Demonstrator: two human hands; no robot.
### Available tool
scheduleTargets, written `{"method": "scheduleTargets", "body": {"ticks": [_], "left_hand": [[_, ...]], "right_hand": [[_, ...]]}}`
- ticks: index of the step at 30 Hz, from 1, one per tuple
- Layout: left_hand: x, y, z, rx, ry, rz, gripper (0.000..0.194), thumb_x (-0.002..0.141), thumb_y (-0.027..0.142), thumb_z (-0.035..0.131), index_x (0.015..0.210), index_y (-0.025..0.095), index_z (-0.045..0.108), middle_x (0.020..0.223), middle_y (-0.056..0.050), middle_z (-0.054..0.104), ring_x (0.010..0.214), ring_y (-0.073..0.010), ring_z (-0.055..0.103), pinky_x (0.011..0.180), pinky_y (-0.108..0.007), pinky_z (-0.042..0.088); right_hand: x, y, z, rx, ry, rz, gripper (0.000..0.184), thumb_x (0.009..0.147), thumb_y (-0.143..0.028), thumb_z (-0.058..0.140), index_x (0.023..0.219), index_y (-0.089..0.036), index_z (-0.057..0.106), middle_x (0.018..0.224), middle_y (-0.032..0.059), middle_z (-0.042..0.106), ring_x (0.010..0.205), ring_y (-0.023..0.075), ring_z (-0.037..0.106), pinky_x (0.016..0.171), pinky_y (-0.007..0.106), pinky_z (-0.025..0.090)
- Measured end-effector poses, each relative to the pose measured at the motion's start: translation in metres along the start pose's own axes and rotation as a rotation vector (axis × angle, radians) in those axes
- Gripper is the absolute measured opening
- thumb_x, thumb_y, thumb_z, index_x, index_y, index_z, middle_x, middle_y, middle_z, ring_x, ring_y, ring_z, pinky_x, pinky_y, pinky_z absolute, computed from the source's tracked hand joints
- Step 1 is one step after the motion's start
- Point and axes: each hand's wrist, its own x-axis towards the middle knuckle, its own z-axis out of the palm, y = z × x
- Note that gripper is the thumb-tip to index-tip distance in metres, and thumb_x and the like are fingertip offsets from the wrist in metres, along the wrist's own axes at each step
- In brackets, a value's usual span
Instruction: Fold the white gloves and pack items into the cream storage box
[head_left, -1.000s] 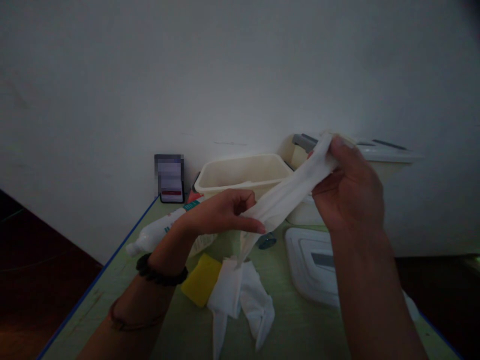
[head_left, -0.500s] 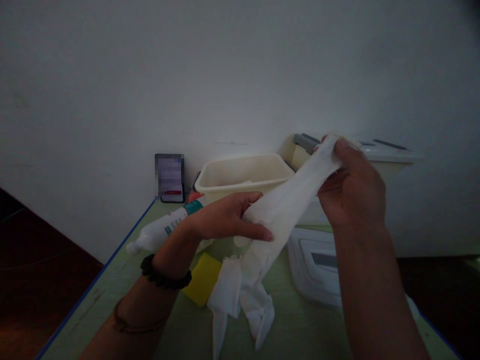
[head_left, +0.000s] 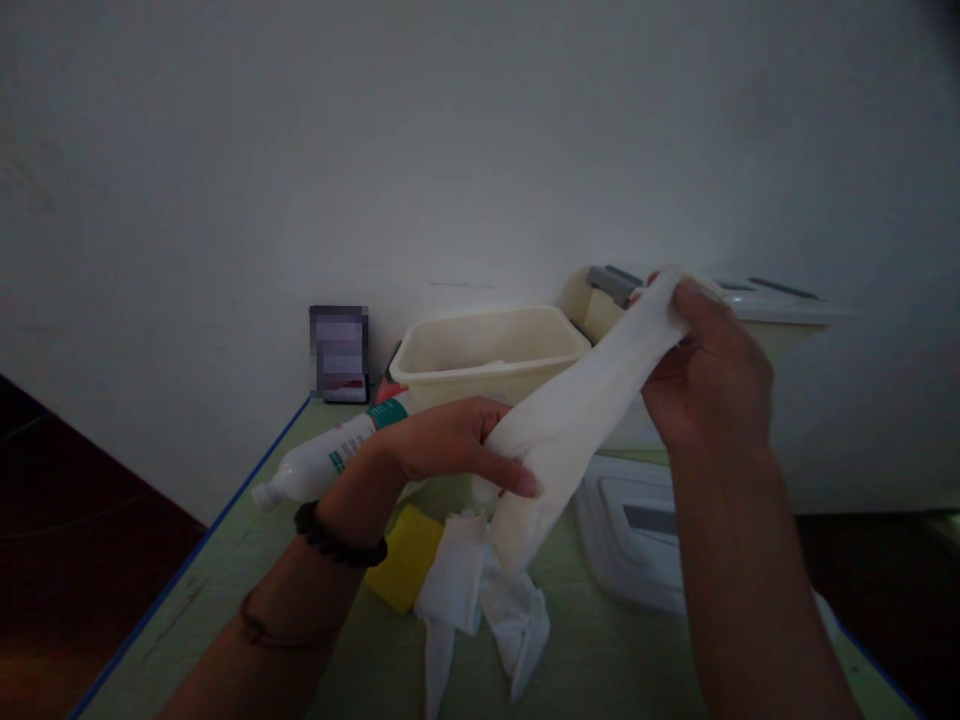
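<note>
A white rubber glove [head_left: 577, 415] is stretched slantwise between my hands above the green table [head_left: 225, 570]. My right hand [head_left: 712, 375] pinches its upper cuff end near the cream container at the back. My left hand [head_left: 450, 445] is closed around the glove's lower part, thumb on top, and wears a dark bead bracelet. The glove's fingers hang down below my left hand. A second white glove [head_left: 480, 610] lies crumpled on the table under them, beside a yellow sponge [head_left: 405, 560].
A white bottle with a teal band [head_left: 322, 460] lies on its side at the left. A cream open tub [head_left: 487, 355] and a lidded cream box [head_left: 757, 320] stand against the wall. A white lid [head_left: 630, 540] lies flat at the right. A small dark device [head_left: 339, 355] leans on the wall.
My left hand has slid further up and around the glove, bunching it wider. The right hand keeps its hold on the cuff, shifted slightly right.
</note>
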Motion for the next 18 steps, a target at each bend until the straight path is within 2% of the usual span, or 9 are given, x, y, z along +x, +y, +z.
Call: {"method": "scheduleTargets", "body": {"ticks": [4,8,11,16,18], "left_hand": [[0.001,-0.004,0.0,-0.053,0.005,-0.024,0.021,0.067,0.027,0.079,0.082,0.014,0.071,0.079,-0.001,0.072,0.07,-0.0128,0.062,0.064,-0.023,0.05],[0.004,-0.01,0.003,-0.29,-0.062,0.058,0.029,0.067,0.027,0.079,0.091,0.014,0.07,0.085,-0.005,0.074,0.077,-0.016,0.068,0.07,-0.026,0.053],[0.006,-0.012,0.008,-0.461,-0.108,0.108,0.035,0.067,0.019,0.079,0.099,0.015,0.066,0.087,-0.005,0.074,0.078,-0.0175,0.07,0.074,-0.03,0.055],[-0.004,-0.016,0.02,-0.545,-0.028,0.082,0.038,0.067,0.01,0.078,0.101,0.016,0.063,0.083,-0.004,0.074,0.07,-0.017,0.071,0.067,-0.029,0.057],[-0.013,-0.024,0.025,-0.551,0.017,0.025,0.035,0.067,0.009,0.077,0.099,0.015,0.064,0.083,-0.004,0.074,0.069,-0.0169,0.071,0.066,-0.028,0.057]], "right_hand": [[0.002,-0.001,-0.002,0.015,0.028,0.034,0.009,0.074,-0.02,0.069,0.07,-0.02,0.061,0.081,-0.0031,0.068,0.075,0.0124,0.065,0.063,0.025,0.056],[0.002,-0.001,-0.003,0.04,0.027,0.019,0.008,0.073,-0.021,0.07,0.072,-0.02,0.063,0.08,-0.0033,0.068,0.075,0.0117,0.065,0.064,0.024,0.056],[0.003,-0.002,-0.005,0.053,0.021,0.003,0.009,0.073,-0.022,0.071,0.075,-0.019,0.063,0.081,-0.0019,0.069,0.076,0.0121,0.065,0.066,0.024,0.056],[0.005,-0.005,-0.004,0.034,0.03,0.026,0.012,0.069,-0.022,0.073,0.069,-0.019,0.061,0.079,-0.0007,0.069,0.074,0.0126,0.064,0.06,0.023,0.055],[0.004,-0.006,-0.003,-0.018,0.0,0.072,0.011,0.068,-0.021,0.072,0.067,-0.019,0.062,0.076,-0.002,0.068,0.069,0.0113,0.063,0.056,0.021,0.052]]}}
